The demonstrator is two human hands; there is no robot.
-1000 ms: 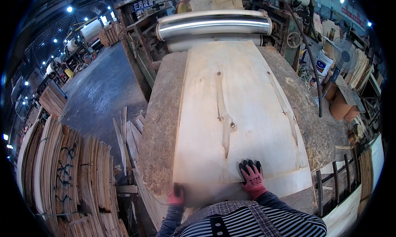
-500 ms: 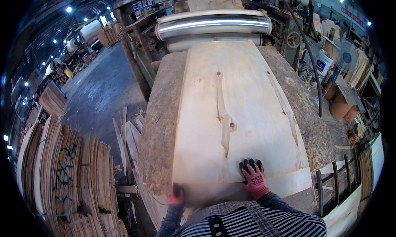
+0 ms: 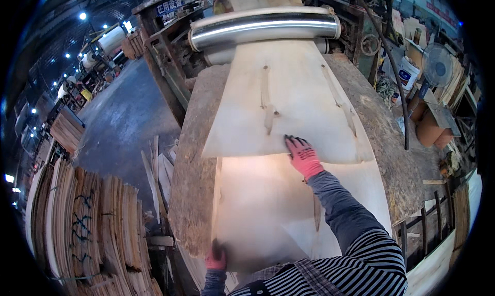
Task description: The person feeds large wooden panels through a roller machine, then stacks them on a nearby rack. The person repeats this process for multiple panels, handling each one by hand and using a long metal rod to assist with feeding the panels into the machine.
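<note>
The right hand [image 3: 304, 157] lay on the upper sheet [image 3: 294, 110], its grip apart. The left hand [image 3: 216, 257] was at the lower sheet [image 3: 247, 187]; its grip I could not tell.

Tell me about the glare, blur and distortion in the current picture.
In the head view, a bright glare streak crosses the metal roller; in the head view, the lower wood sheet looks hazy near the left hand; in the head view, fisheye distortion bows the table edges.
</note>
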